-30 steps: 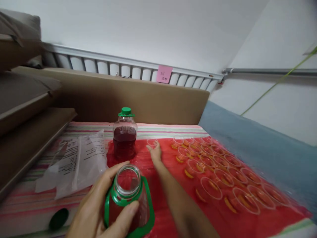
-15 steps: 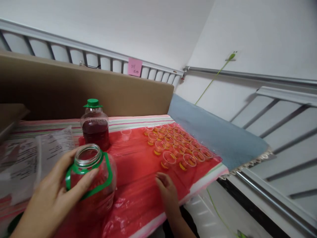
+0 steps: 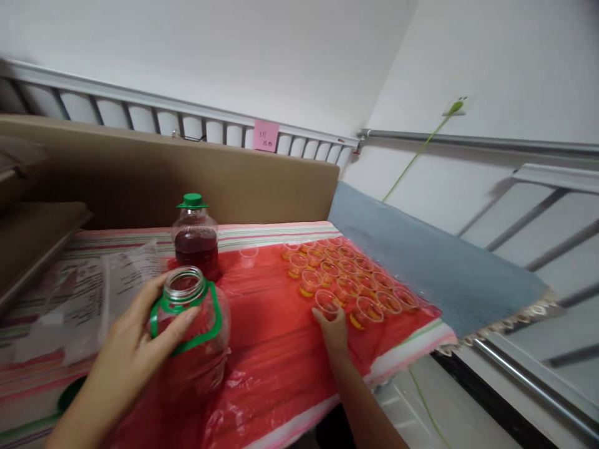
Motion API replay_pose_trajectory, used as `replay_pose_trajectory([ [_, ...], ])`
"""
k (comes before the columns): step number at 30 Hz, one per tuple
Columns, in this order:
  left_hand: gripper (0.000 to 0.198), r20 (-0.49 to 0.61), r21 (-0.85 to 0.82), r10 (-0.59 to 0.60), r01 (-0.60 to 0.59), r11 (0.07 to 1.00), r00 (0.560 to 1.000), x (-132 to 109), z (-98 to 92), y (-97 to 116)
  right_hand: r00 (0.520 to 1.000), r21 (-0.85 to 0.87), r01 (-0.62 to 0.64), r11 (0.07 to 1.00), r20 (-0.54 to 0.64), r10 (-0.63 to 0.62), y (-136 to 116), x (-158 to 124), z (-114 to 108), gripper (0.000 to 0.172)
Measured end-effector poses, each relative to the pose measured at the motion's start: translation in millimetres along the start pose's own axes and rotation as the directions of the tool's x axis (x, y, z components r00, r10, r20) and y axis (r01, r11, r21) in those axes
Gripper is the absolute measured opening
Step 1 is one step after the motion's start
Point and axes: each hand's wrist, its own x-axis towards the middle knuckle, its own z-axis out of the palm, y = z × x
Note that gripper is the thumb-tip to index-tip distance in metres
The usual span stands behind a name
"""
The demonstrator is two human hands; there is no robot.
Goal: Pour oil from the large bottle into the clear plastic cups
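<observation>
My left hand is wrapped round the neck of an uncapped clear jug with a green handle and dark red drink inside, standing on the red plastic sheet. Behind it stands a second jug with its green cap on. My right hand reaches to the nearest small clear cup at the front of a block of several such cups; its fingertips touch the cup's near side. One single cup stands apart near the capped jug.
A clear printed plastic bag lies left of the jugs. A loose green cap sits at the bottom left. A brown cardboard wall backs the surface, a blue cloth lies to the right, and a metal rail runs along the edge.
My right hand drew back from the lone cup near the capped jug, then moved forward to the front cup of the block. The view swung right. My left hand kept its hold on the open jug.
</observation>
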Motion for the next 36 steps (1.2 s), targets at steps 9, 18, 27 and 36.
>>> replay_pose_trajectory([
  [9,0.044,0.046,-0.184,0.084,-0.075,0.980,0.995,0.0,0.4,-3.6,0.990,0.113,-0.069,0.991,0.127,0.055,-46.5,-15.8,-18.6,0.068],
  [18,0.038,0.043,-0.245,0.139,-0.124,0.961,0.989,-1.5,-3.1,-0.9,0.836,0.326,0.127,0.937,0.473,-0.278,-193.3,-51.0,-14.3,0.058],
  [27,0.039,0.040,-0.293,0.147,-0.129,0.947,0.988,-2.2,-1.0,-6.1,0.510,0.316,0.478,0.819,0.660,-0.552,-267.0,-82.2,8.3,0.064],
  [36,0.039,0.033,-0.279,0.174,-0.158,0.947,0.984,-1.6,-2.0,-6.2,0.381,0.136,0.763,0.632,0.695,-0.610,-301.9,-91.4,4.6,0.057],
])
